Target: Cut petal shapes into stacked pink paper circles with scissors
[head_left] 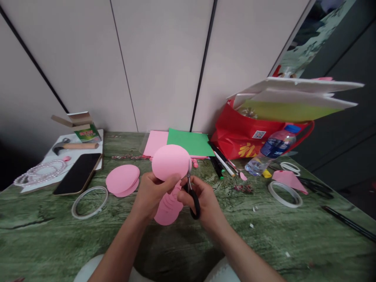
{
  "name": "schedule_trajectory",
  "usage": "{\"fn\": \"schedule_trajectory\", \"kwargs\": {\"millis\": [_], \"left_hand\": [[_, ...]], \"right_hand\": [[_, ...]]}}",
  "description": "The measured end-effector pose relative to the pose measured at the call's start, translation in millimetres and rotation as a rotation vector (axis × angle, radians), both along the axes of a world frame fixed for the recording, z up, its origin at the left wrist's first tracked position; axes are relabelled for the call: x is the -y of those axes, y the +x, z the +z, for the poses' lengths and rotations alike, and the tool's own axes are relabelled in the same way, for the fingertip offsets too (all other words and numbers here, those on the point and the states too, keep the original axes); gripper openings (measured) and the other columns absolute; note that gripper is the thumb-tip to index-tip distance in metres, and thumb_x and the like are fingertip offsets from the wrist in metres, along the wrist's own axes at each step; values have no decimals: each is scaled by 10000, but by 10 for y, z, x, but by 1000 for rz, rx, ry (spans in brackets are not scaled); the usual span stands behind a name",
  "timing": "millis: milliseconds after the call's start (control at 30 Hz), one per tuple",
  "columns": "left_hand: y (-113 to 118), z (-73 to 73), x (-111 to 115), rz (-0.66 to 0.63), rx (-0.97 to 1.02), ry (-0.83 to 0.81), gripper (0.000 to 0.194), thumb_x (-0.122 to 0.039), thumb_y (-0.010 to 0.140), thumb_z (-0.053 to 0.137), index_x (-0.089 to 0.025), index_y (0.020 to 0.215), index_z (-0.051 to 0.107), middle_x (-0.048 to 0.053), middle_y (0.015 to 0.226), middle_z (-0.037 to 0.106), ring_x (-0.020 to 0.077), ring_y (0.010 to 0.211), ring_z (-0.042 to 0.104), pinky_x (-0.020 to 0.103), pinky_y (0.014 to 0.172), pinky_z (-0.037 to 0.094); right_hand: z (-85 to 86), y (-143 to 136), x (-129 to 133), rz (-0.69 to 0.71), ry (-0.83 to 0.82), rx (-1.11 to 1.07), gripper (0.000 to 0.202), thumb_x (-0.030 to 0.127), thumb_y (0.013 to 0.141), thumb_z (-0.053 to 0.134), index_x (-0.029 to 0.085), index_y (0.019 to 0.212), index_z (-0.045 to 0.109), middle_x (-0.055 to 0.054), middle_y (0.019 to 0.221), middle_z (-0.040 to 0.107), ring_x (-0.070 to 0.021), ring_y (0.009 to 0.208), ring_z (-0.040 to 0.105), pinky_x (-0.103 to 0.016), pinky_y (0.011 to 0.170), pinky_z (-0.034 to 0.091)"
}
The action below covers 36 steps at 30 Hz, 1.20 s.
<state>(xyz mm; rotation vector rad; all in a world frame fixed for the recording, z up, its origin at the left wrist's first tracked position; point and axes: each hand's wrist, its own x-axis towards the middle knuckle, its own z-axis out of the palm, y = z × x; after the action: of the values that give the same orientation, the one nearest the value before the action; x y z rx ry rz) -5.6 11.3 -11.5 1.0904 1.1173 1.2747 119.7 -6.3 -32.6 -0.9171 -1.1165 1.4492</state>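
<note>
Two bare forearms (122,244) reach over the green, wood-grained table (123,243). Between thumb and fingers, the left hand (149,194) pinches a round, flat pink paper disc (170,160), raised above fanned pink paper rounds (166,217). The right hand (205,199) is closed around small scissors with black handles (195,203), their metal blades upright at the disc's right edge. For a clean curve, it seems best to feed the rim in by turning the paper, take short snips and keep the left thumb clear of the blades. A second pile of pink discs (122,178) lies beside a white tape roll (89,202).

Gold writing on the red gift bag (235,133) looks like 礼, near a black-and-white QR code (259,134). Lettering on the blue-capped clear plastic bottle (272,150) and the small green carton (88,133) is too blurred to read.
</note>
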Motion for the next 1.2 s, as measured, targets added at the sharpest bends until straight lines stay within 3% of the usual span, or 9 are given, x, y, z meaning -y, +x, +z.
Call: {"fn": "schedule_trajectory", "kwargs": {"millis": [300, 567, 833, 1200], "left_hand": [[44, 10, 7, 15, 69, 42, 228, -261, 659, 660, -124, 517, 544, -38, 449, 476, 59, 452, 413, 197, 460, 341], [113, -22, 17, 57, 99, -75, 327, -326, 620, 680, -126, 436, 500, -36, 392, 433, 79, 372, 405, 203, 339, 303], [58, -44, 2, 5, 34, -73, 195, -278, 580, 722, -106, 586, 632, -8, 499, 561, 76, 467, 453, 187, 444, 361], [58, -3, 16, 33, -26, -86, 243, -312, 588, 717, -106, 524, 604, -29, 436, 508, 60, 425, 422, 172, 408, 319]], "right_hand": [[8, -33, 30, -24, -75, 51, 336, 374, 564, 725, 172, 708, 498, 86, 439, 459, -62, 410, 428, -209, 455, 371], [3, -74, 21, 41, -70, -6, 356, 318, 525, 757, 170, 697, 482, 60, 544, 515, -58, 429, 443, -195, 435, 361], [11, -55, 4, 3, -51, -86, 447, 248, 501, 781, 188, 825, 479, 42, 649, 522, -92, 596, 464, -208, 547, 380], [56, -50, 19, 8, -79, -107, 420, 258, 502, 778, 181, 778, 471, 67, 584, 483, -67, 526, 394, -184, 482, 315]]}}
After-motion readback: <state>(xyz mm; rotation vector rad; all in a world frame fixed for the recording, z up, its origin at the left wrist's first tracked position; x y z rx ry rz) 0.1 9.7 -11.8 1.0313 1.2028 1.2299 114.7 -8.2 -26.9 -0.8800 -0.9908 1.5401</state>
